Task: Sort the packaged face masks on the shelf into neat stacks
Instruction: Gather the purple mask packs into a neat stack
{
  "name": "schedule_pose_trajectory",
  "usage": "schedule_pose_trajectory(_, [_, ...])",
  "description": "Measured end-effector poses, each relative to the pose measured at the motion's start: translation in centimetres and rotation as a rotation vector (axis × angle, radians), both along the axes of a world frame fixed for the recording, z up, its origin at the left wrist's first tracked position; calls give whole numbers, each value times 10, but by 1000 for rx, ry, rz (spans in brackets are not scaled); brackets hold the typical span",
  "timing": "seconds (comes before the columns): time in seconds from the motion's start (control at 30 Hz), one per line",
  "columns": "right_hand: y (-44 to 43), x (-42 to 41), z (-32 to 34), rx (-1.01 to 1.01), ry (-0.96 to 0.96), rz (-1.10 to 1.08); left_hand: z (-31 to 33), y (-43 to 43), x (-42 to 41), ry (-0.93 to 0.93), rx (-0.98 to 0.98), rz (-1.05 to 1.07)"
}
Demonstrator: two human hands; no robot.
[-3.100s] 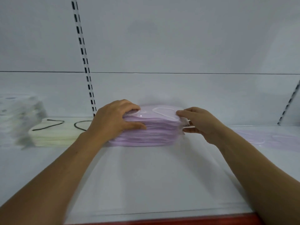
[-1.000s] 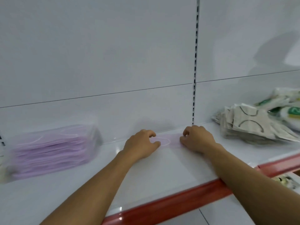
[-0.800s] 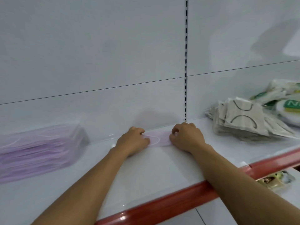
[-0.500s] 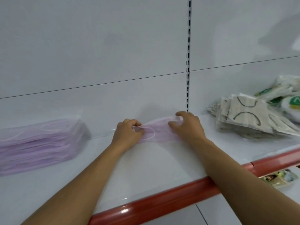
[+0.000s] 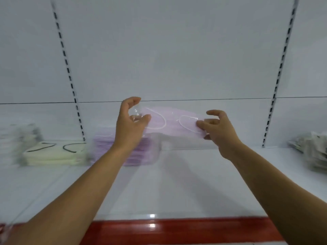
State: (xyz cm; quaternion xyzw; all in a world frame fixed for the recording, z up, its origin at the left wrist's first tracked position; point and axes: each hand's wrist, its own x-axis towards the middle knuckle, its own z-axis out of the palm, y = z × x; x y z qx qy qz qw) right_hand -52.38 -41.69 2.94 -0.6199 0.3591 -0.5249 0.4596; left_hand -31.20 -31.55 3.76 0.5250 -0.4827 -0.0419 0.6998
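Note:
A flat pack of purple masks in clear wrap hangs in the air above the white shelf, held level between both hands. My left hand pinches its left end between thumb and fingers. My right hand pinches its right end. Below and to the left, a stack of purple mask packs lies on the shelf, partly hidden behind my left forearm.
A stack of cream masks with black ear loops lies left of the purple stack, with blurred white packs beyond it. A loose pile of printed mask packs sits at the far right. A red strip edges the shelf front.
Both hands have lifted the purple pack off the shelf and carried it left towards the purple stack. The view has swung left, so the printed pile now sits at the right edge.

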Motion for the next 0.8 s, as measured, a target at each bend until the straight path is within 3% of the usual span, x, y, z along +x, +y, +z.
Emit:
schedule_pose_trajectory(0.27, [24, 123, 22, -180, 228, 27, -7, 48, 110, -53, -1, 188])
schedule_pose_trajectory(0.5, [21, 153, 23, -181, 336, -20, -5, 32, 148, -58, 126, 184])
schedule_pose_trajectory(0.67, [12, 161, 14, -140, 527, -42, -14, 15, 160, -172, 292, 249])
schedule_pose_trajectory(0.8, [9, 164, -5, -108, 701, -27, -32, 4, 171, -317, 584, 279])
